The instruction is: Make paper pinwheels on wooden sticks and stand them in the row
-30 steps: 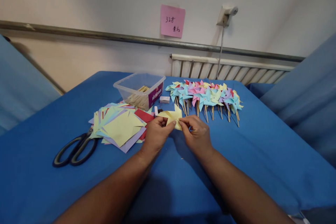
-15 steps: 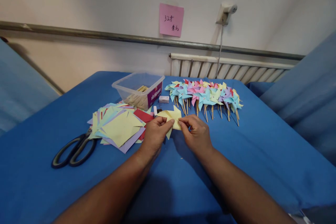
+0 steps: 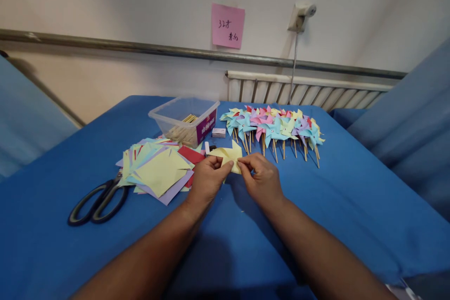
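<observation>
A yellow paper pinwheel (image 3: 230, 153), partly folded, is held above the blue cloth between my two hands. My left hand (image 3: 208, 177) is closed, its thumb pressing on the folded paper near the middle. My right hand (image 3: 260, 174) pinches the paper's right side between thumb and fingertips; anything small inside that pinch is hidden. Left of my left hand lies a pile of cut paper squares (image 3: 161, 171) in yellow, purple, red and blue. Black-handled scissors (image 3: 100, 201) lie with their blades under the pile.
A clear plastic box (image 3: 168, 119) of wooden sticks stands behind the paper pile. Beside it is a small box (image 3: 218, 133). Finished pinwheels (image 3: 272, 129) on sticks are grouped at the back right. A radiator (image 3: 309, 89) and a metal rail (image 3: 147, 50) run along the wall.
The lower yellow flap that hung beside my left thumb is now folded up toward the middle and mostly hidden. Both hands have stayed in nearly the same place.
</observation>
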`<control>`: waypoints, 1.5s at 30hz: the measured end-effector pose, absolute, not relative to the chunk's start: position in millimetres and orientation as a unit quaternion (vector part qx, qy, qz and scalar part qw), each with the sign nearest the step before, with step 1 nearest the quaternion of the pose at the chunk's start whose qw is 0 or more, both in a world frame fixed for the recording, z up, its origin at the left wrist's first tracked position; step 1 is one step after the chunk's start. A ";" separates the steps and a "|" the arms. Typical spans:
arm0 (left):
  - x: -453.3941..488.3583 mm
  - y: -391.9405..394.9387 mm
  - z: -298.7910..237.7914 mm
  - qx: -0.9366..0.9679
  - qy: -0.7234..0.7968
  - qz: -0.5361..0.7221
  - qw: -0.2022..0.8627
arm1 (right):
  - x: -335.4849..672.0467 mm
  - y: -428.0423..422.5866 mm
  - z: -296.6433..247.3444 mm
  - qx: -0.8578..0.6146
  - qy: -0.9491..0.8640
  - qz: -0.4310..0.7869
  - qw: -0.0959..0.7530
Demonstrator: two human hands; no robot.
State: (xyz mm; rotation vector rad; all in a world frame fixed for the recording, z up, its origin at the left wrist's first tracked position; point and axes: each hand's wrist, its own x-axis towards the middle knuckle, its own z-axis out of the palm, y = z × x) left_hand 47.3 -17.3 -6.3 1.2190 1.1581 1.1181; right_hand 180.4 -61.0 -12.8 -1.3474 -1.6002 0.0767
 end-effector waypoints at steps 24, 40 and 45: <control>45.1 -18.6 -10.5 0.568 0.504 0.472 0.448 | 177.2 -63.4 -10.1 -0.549 -0.664 0.026 0.508; 45.6 -28.5 -2.9 0.654 0.483 0.480 0.328 | 176.2 -65.4 -7.5 -0.570 -0.644 0.048 0.508; 45.5 -30.2 -1.7 0.665 0.460 0.489 0.327 | 175.6 -59.4 -11.3 -0.557 -0.574 0.127 0.586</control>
